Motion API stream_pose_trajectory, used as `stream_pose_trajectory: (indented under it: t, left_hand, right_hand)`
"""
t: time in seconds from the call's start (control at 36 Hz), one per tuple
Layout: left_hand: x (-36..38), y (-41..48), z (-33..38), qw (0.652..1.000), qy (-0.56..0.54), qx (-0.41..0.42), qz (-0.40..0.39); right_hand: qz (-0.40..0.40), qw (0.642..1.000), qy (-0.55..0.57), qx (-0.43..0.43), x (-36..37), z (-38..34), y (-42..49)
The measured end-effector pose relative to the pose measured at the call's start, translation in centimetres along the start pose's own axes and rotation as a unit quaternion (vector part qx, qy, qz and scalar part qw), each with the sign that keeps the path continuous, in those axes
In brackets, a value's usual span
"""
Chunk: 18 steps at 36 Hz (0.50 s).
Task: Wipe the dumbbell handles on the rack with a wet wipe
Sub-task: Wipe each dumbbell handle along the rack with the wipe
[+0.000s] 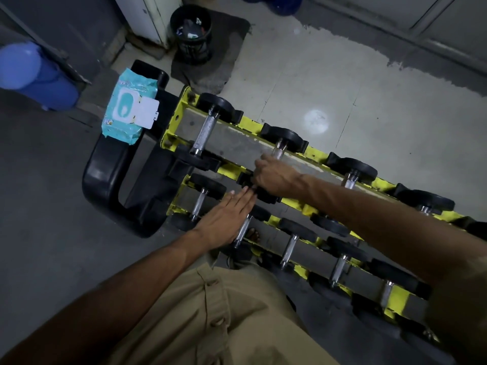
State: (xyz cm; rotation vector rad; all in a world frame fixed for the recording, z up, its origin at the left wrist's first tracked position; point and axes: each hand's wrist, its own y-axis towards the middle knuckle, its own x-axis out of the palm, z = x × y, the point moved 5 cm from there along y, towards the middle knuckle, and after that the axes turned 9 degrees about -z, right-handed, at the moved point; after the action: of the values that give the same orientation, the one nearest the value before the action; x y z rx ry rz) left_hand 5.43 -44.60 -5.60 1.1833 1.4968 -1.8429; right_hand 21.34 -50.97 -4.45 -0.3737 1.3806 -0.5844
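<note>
Right hand (274, 177) reaches across the rack's (181, 111) top tier, fingers curled round the handle of the second dumbbell (279, 151) from the rack's left end; can't tell if a wipe is inside the grip. Left hand (226, 214) is flat, fingers straight and pressed together, palm down over the lower tier's front edge. Wipes pack (129, 106), flap open, lies on the black frame (105, 175) at the rack's left end.

We saw a black waste bin (191, 32) on a dark mat (224, 54), and a blue barrel (34, 75) at far left.
</note>
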Motion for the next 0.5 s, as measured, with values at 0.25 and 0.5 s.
stream_pose_trajectory:
  t: [0.25, 0.5]
  left_hand:
    - [0.0, 0.0, -0.2, 1.000, -0.001, 0.002, 0.004]
    - [-0.2, -0.1, -0.2, 1.000, 0.000, 0.003, -0.003]
  right_hand:
    - [0.007, 0.996, 0.080, 0.026, 0.2, 1.7, 0.7]
    - [0.161, 0.973, 0.166, 0.021, 0.9, -0.2, -1.9]
